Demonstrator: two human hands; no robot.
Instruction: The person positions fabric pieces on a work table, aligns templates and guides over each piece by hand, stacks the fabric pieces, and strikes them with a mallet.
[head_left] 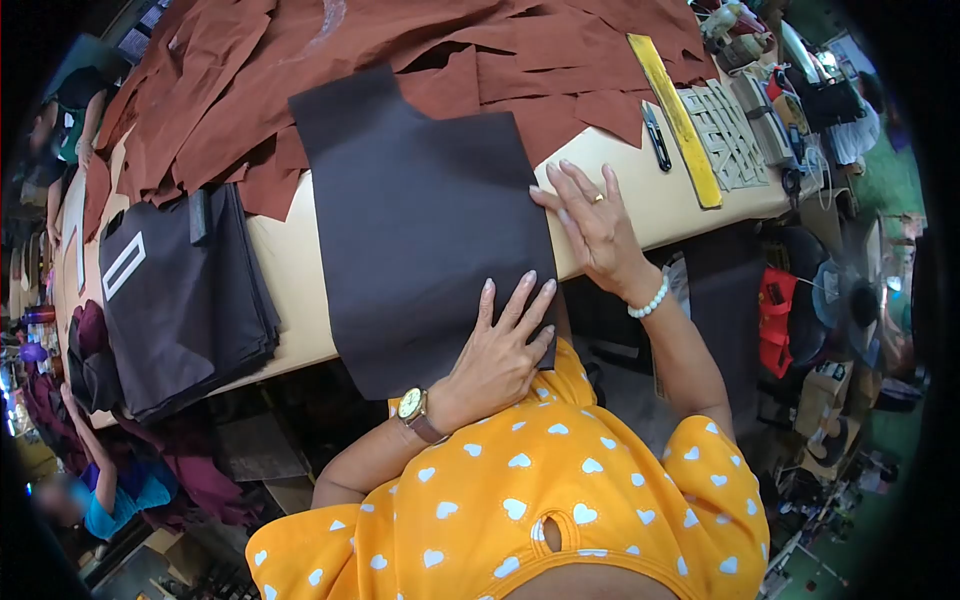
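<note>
A large cut piece of dark cloth (pixel 420 220) lies flat before me and hangs a little over the table's near edge. My left hand (pixel 505 350), with a watch at the wrist, rests on its near right part, fingers spread. At the cloth's right edge is my right hand (pixel 595 225), wearing a ring and a beaded bracelet. Its fingers are stretched out, and the fingertips touch or hover just over the edge; I cannot tell which. Neither hand grips anything.
Reddish-brown cloth pieces (pixel 220 90) cover the table's (pixel 290 270) far side. To the left sits a stack of dark pieces (pixel 190 300) with a white rectangular frame (pixel 124 265) and a dark block (pixel 199 218). A cutter (pixel 656 138), yellow ruler (pixel 680 125) and lattice template (pixel 722 135) lie right. Other people work at left.
</note>
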